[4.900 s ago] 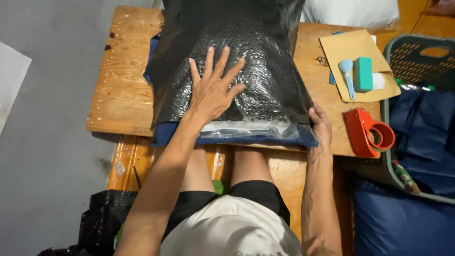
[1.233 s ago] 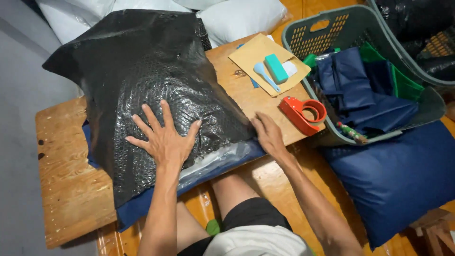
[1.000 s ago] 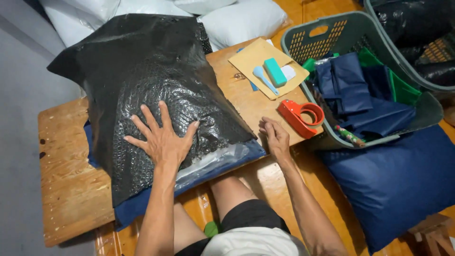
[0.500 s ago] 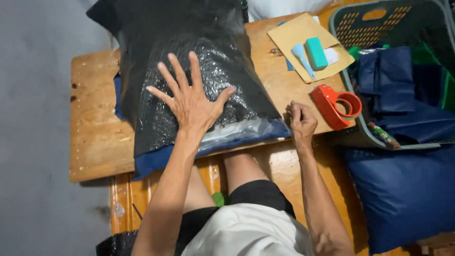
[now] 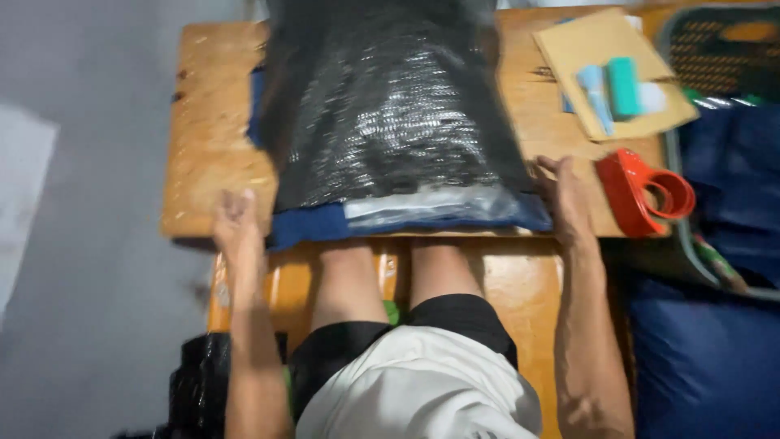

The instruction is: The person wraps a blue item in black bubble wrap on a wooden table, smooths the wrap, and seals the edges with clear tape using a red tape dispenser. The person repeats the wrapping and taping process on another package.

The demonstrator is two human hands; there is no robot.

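Between both hands point(image 5: 237, 221) point(image 5: 565, 199) (fingers apart) lies black bubble-wrap bag point(image 5: 390, 114)

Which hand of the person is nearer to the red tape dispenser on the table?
The right hand. It rests at the right edge of the black bubble-wrap package, just left of the red tape dispenser. The left hand is at the table's near edge, beyond the package's left side.

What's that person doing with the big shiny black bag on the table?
A person sits at a low wooden table with a black bubble-wrap bag lying over a dark blue cloth. The left hand rests at the table's near edge, beside the cloth's corner. The right hand sits against the bag's right corner. A red tape dispenser lies just to the right, untouched. The picture is blurry, so finger details are unclear.
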